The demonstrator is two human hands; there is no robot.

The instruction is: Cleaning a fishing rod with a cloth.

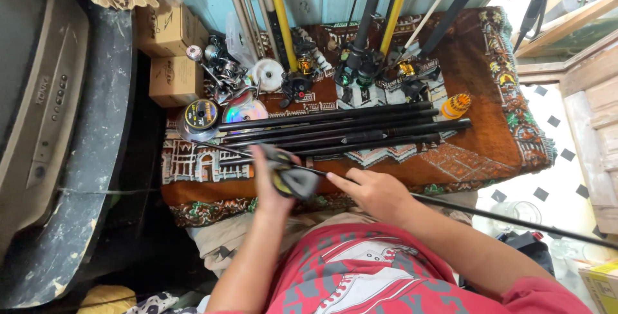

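The left hand (270, 188) is closing around a grey and yellow cloth (291, 179), wrapping it about a thin black rod (489, 214) at the near edge of the patterned rug (489, 133). The right hand (376, 193) is pinching the rod just beside the cloth (fingers curled, index extended). Black rod sections (341, 130) are lying across the rug's middle, reels (222, 72) crowding its far edge.

Patterned rug (489, 121) under black rod sections (341, 127), reels (225, 72).
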